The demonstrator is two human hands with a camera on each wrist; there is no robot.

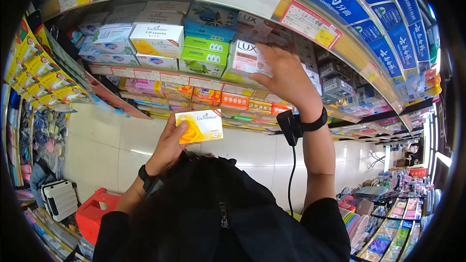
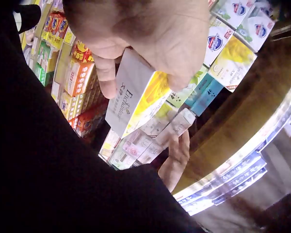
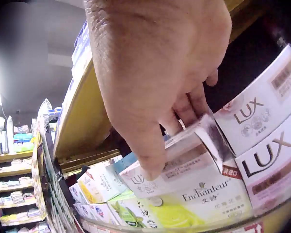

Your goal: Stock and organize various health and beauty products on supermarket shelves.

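Note:
My left hand (image 1: 169, 140) pinches a white and yellow Enchanteur soap box (image 1: 206, 126) in front of the shelf, thumb over its printed face. The left wrist view shows this soap box (image 2: 128, 104) from its side, held between thumb and fingers. My right hand (image 1: 286, 75) reaches into the shelf and grips a white and pink LUX soap box (image 1: 245, 53). In the right wrist view the thumb lies on the front of that LUX box (image 3: 189, 158) and the fingers go behind its top. A white and lime Enchanteur box (image 3: 208, 196) sits directly beneath it.
Green soap boxes (image 1: 204, 53) and another yellow Enchanteur box (image 1: 158, 39) stand left of the LUX box. More LUX boxes (image 3: 266, 160) are stacked to its right. A shelf edge with price tags (image 1: 310, 22) overhangs the row. A red basket (image 1: 94, 213) is on the floor.

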